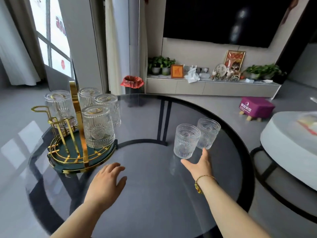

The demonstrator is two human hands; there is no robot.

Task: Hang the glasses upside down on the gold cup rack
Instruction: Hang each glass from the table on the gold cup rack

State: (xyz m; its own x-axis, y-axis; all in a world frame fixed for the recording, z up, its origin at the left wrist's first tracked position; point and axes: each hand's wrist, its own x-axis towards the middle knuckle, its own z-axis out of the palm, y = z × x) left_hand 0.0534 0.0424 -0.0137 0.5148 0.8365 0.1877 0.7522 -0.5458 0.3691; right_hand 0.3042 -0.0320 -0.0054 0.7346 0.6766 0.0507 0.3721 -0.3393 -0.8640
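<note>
The gold cup rack (74, 100) stands on a dark green round tray (96, 158) at the left of the round glass table (154, 194). Several ribbed clear glasses hang upside down on it, the nearest one (97, 126) in front. Two gold pegs (41, 109) on its left side are bare. Two upright glasses stand on the right of the table: a near one (186, 140) and a far one (207, 133) just behind it. My right hand (199, 164) is open, fingers just below the near glass's base. My left hand (109, 179) hovers open over the table beside the tray.
A white round table (288, 143) stands close on the right. Beyond the glass table are a bin with a red bag (133, 85), a purple stool (256, 107) and a low TV cabinet (212, 87) with plants and ornaments. A window with curtains is at the left.
</note>
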